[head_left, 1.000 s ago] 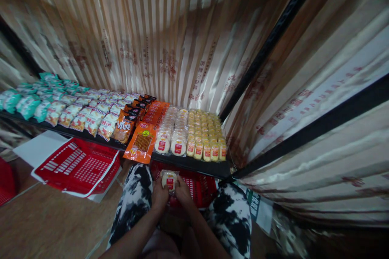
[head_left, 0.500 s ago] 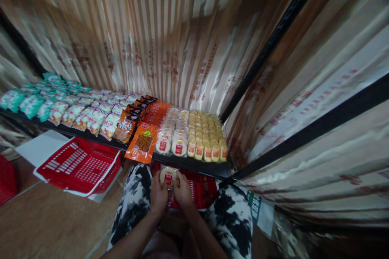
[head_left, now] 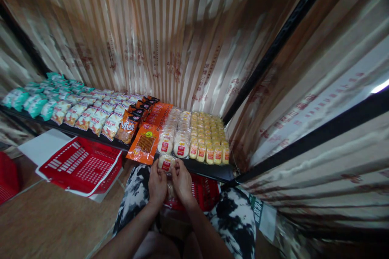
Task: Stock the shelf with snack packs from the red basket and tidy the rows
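Observation:
Between my two hands is a round, pale rice cracker in a clear wrapper [head_left: 166, 164] with a red label. My left hand [head_left: 157, 185] grips its left side and my right hand [head_left: 181, 183] its right side. It is held at the front edge of the black shelf [head_left: 200, 167]. Just behind it on the shelf stand two rows of like round crackers [head_left: 181, 148]. To their right are rows of small yellow wrapped cakes [head_left: 209, 153]. An orange bag of stick snacks [head_left: 144, 142] lies left of the crackers.
Further left along the shelf are orange-black snack bags [head_left: 127, 126], white bags [head_left: 95, 120] and teal bags [head_left: 36, 104]. A red basket [head_left: 82, 166] sits on the floor at left. Another red basket [head_left: 205, 192] is between my knees, under the shelf. A black slanted post [head_left: 267, 64] stands at right.
Both hands have moved up and forward with the wrapped cracker, from above the basket to the shelf's front edge. The camera view has shifted slightly.

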`<state>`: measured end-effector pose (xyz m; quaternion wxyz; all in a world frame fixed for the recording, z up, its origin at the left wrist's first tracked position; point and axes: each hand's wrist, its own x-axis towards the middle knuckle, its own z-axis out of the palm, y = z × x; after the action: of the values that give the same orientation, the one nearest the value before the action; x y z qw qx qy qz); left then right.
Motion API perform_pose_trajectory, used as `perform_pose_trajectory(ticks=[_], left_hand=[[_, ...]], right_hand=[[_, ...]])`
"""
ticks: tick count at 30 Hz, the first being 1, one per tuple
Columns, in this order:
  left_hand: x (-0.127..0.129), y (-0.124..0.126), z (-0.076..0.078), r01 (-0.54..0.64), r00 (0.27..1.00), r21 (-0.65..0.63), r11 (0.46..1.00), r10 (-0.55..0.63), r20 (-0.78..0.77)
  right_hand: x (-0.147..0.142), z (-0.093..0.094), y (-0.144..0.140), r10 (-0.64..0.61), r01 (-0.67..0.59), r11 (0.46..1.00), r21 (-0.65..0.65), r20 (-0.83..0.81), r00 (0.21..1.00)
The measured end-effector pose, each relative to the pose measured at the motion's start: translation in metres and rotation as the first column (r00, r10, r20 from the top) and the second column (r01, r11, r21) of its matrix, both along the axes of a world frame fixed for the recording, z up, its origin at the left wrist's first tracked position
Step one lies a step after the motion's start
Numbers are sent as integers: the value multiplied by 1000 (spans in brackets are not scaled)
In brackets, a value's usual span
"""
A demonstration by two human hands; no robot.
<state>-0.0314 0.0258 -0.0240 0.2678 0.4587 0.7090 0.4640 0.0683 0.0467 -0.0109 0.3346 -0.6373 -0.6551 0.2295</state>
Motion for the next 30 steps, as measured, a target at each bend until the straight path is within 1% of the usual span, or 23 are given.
perform_pose_trajectory(ticks=[4,7,12,16,19,22,26,28,30], left_hand=[[-5,12,3,4,1000,21,1000,-4,-9],[-8,19,5,-5,1000,67,998,7,-23],[-12,29,9,8,997,103,995,-1,-71],[-12,32,10,40,985,135,990,-17,-171],[-13,31,10,100,953,88,991,-70,-294],[-12,30,9,170,902,45,984,-138,-410],[-12,30,4,267,835,27,963,-217,-506],[-11,30,-1,292,813,35,956,-229,-535],[-10,31,-7,299,808,74,952,-211,-550]], right_hand=[[-6,4,16,14,-14,999,31,-11,1000],[-12,5,27,19,-18,999,40,-22,1000],[-18,9,40,-15,15,1000,20,10,1000],[-21,12,47,-21,22,1000,-15,58,998],[-21,13,51,-31,36,998,-52,81,996],[-21,12,55,-25,30,998,-62,86,996],[-21,6,58,-16,17,999,-44,26,1000],[-21,2,59,-2,2,1000,-25,-15,1000],[-20,-2,59,25,-25,1000,6,-61,998]])
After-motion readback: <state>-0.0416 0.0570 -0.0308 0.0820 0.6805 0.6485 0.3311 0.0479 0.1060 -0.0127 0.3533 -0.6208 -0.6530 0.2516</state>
